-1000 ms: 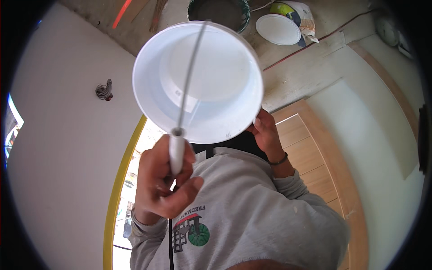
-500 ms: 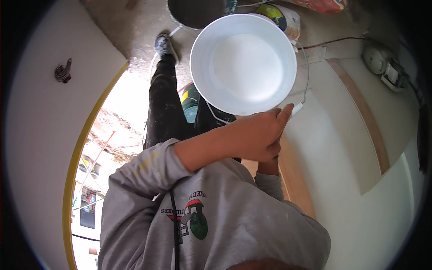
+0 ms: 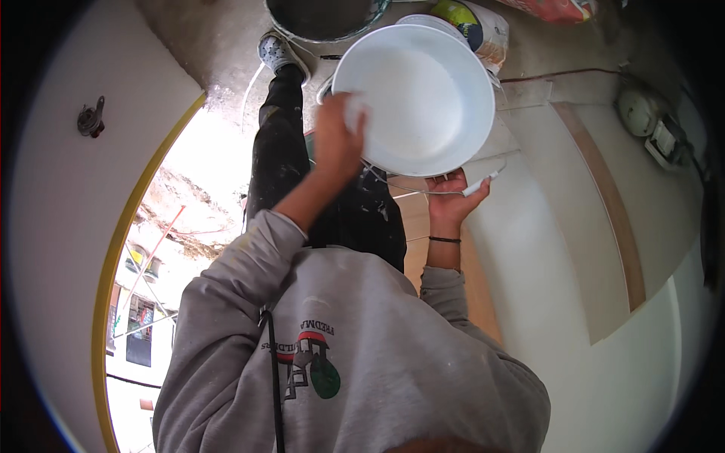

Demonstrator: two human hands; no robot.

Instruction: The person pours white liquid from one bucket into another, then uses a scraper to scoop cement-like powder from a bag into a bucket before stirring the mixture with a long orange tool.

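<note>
A white bucket is tipped so that its open mouth and pale inside face me. At its left rim is my left hand, blurred by motion, its fingers curled round a whitish patch that I cannot make out. My right hand is palm up at the bucket's near side, holding it from below; its fingertips go out of sight behind the rim. The thin wire handle hangs on the near side, and its white grip lies by my right thumb.
Beyond the bucket stand a dark tub of grey material and a printed bag. A cable runs to a pale device at the right. White panels with a brown strip lie right; a yellow-edged wall is left.
My left hand has swung from the bucket's right near side to its left rim. My right hand has come into view beneath the bucket. The bucket has shifted slightly right, and its handle has swung nearer.
</note>
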